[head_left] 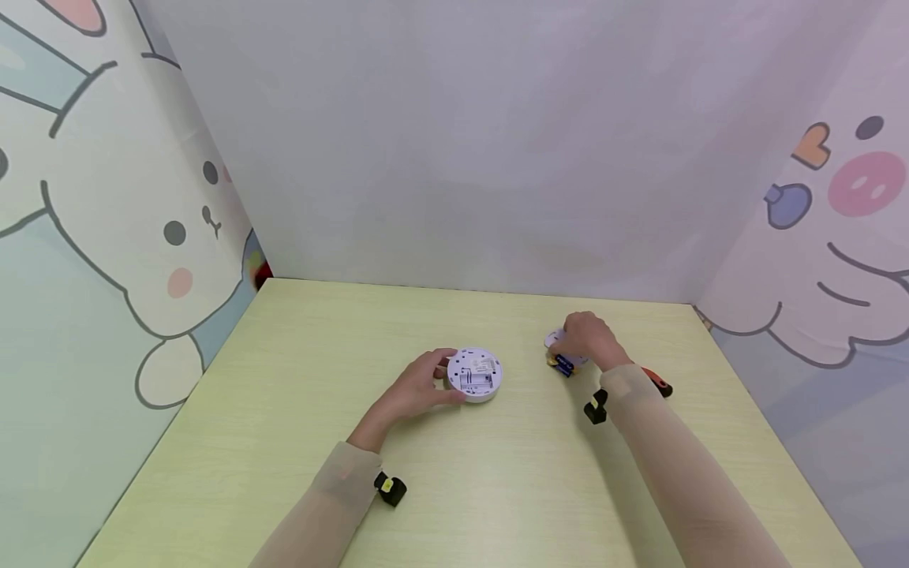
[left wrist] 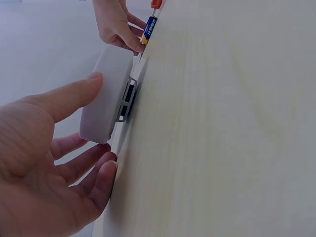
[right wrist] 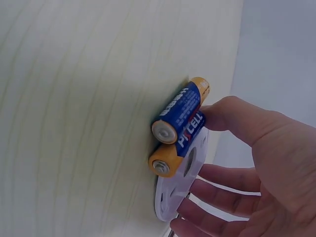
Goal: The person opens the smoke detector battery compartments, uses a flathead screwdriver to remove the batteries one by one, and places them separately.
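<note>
My left hand [head_left: 417, 386] grips a round white smoke detector [head_left: 474, 372] by its rim, thumb on one side and fingers on the other. Its back faces up, showing a battery compartment and a label. In the left wrist view, a grey slotted part juts from the detector's [left wrist: 106, 94] table-facing side. Farther right, my right hand [head_left: 588, 338] reaches down over two blue-and-orange batteries [right wrist: 180, 111] lying side by side. The thumb [right wrist: 224, 116] is at one battery, while the other fingers stretch along a thin white round plate [right wrist: 170, 195] beside them.
A red-and-black handled tool [head_left: 656, 382] lies right of my right hand, partly hidden by the sleeve. The pale wooden table [head_left: 398, 315] ends at a light curtain [head_left: 454, 158] behind, with cartoon-printed cloth at both sides. Small black devices are strapped to both wrists.
</note>
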`<state>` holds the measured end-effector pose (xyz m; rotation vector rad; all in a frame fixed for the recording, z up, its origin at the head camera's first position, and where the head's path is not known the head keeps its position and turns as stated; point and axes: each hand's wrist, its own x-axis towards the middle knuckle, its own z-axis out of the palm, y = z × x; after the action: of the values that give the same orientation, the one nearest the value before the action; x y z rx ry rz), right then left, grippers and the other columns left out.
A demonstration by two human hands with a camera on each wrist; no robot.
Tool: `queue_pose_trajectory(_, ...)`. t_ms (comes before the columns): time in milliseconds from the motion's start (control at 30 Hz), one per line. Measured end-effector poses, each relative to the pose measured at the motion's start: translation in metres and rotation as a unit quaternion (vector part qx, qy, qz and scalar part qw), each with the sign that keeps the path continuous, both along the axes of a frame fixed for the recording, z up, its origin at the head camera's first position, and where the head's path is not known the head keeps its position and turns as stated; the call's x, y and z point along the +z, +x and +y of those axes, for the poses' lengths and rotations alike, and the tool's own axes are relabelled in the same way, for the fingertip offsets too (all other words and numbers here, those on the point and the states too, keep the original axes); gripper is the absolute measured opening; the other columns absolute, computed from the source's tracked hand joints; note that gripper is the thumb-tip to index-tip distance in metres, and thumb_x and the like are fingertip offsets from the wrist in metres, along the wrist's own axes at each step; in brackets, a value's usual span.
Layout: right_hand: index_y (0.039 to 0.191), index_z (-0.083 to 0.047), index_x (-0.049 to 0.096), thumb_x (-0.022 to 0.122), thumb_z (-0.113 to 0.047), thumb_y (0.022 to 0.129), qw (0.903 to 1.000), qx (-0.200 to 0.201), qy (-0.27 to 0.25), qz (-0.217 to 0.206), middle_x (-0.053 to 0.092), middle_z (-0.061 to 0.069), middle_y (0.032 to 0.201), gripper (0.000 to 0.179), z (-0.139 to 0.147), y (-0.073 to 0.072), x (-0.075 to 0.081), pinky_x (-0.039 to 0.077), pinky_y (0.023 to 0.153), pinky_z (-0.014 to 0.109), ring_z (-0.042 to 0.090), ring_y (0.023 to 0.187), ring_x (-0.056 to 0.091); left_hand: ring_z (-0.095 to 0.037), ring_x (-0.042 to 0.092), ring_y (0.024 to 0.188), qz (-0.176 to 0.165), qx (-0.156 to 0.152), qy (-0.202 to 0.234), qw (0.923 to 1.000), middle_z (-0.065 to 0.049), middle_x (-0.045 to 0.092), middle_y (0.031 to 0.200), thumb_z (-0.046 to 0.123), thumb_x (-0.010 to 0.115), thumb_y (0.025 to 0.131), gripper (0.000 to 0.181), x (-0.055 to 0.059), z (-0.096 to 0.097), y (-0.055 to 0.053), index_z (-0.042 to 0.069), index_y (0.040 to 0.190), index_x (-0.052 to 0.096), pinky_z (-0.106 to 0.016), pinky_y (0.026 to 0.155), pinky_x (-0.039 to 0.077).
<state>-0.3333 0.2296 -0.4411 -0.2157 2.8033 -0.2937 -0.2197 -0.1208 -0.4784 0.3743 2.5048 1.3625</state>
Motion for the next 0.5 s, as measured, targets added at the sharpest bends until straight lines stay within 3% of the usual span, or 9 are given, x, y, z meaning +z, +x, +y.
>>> queue_pose_trajectory(200,0.129,0.012,0.065,0.082,-0.041,0.087,0.9990,0.012,-0.029,0.031,0.068,0.028,0.122,0.070,0.001,0.008,0.008,0.057,0.084,0.048,0.036,0.101,0.064,-0.025,0.059,0.125,0.003,-0.003,0.000,1.0000,-0.008,0.061,0.140,0.031,0.091,0.087,0.086,-0.001,0.000,-0.001,0.014,0.159,0.046,-0.049,0.104,0.051)
queue_pose_trajectory(367,0.130,0.012,0.064,0.075,-0.035,0.091,0.9968,0.037,-0.036,0.061,0.063,0.031,0.129,0.062,0.004,0.009,0.013,0.051,0.097,0.058,0.043,0.115,0.058,-0.025,0.059,0.126,-0.001,-0.002,-0.004,1.0000,-0.008,0.061,0.142,0.032,0.090,0.088,0.086,-0.001,0.000,0.000,0.015,0.160,0.045,-0.048,0.105,0.051)
queue_pose_trajectory(500,0.127,0.009,0.066,0.075,-0.032,0.090,0.9947,0.049,-0.045,0.079,0.064,0.027,0.123,0.056,0.004,0.010,0.017,0.051,0.093,0.056,0.040,0.108,0.058,-0.026,0.059,0.128,-0.002,-0.004,-0.005,1.0000,-0.008,0.060,0.144,0.032,0.090,0.088,0.087,-0.001,0.000,0.000,0.015,0.160,0.044,-0.048,0.106,0.051)
